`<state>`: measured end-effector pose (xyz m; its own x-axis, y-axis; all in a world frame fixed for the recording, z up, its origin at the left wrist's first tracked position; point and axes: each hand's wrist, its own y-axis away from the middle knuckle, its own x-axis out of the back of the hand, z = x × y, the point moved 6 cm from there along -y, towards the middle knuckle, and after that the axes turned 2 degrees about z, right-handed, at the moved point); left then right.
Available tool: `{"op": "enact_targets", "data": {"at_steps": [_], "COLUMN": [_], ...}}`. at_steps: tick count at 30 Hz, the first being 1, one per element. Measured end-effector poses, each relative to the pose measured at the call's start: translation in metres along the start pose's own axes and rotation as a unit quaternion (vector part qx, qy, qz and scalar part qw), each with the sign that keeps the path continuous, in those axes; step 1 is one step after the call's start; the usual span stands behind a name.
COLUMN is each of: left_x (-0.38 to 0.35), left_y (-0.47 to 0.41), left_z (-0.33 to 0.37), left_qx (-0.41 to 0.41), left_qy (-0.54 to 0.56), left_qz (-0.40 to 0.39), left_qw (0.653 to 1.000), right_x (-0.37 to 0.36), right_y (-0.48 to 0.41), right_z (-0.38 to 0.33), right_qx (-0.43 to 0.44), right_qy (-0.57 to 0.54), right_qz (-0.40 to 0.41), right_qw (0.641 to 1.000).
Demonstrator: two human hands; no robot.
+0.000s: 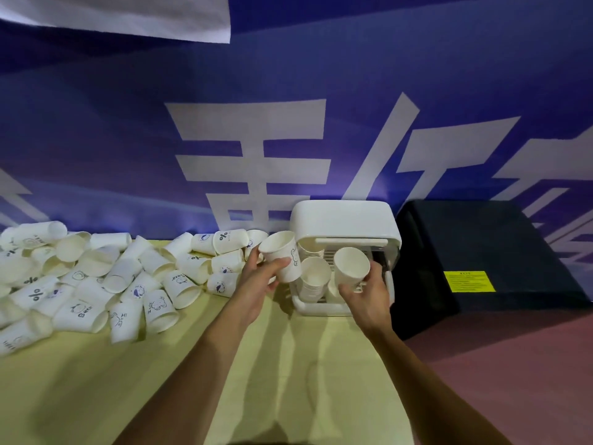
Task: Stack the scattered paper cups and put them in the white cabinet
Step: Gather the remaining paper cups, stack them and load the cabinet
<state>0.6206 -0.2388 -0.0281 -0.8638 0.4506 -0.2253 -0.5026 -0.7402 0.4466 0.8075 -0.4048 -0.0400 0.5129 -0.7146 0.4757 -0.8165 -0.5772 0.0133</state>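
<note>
With your left hand (256, 284) gripping the left cup (282, 255) and your right hand (365, 297) gripping the right cup (351, 263) before the white cabinet (343, 216), align their axes and nest them squarely.

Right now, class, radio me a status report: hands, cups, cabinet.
Left hand grips left cup, right hand grips right cup. Stacked cups inside open white cabinet; loose cups heaped on table. Nothing between hands and cabinet.

Bare near surface, crowded back
Near surface (288, 364) lies bare; cup pile (96, 284) fills the far left; white cabinet (343, 216) stands right of it, cup stacks (316, 277) filling its open front; black box (481, 252) flanks its right.
</note>
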Motion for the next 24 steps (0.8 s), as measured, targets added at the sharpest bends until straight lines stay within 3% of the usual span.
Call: {"op": "enact_targets", "data": {"at_steps": [14, 19, 24], "left_x": [0.033, 0.038, 0.034], "left_y": [0.005, 0.003, 0.004], "left_z": [-0.011, -0.018, -0.013], "left_qx": [0.007, 0.018, -0.005], "left_qy": [-0.137, -0.148, -0.166], "left_qz": [0.003, -0.002, -0.006], "left_qw": [0.991, 0.989, 0.986], "right_x": [-0.024, -0.023, -0.016], "right_y": [-0.004, -0.003, 0.0], "right_z": [0.021, 0.022, -0.004], "right_qx": [-0.074, -0.066, -0.001], "right_qy": [0.034, 0.104, 0.088], "right_qz": [-0.025, -0.049, -0.003], "right_qw": [0.996, 0.991, 0.996]}}
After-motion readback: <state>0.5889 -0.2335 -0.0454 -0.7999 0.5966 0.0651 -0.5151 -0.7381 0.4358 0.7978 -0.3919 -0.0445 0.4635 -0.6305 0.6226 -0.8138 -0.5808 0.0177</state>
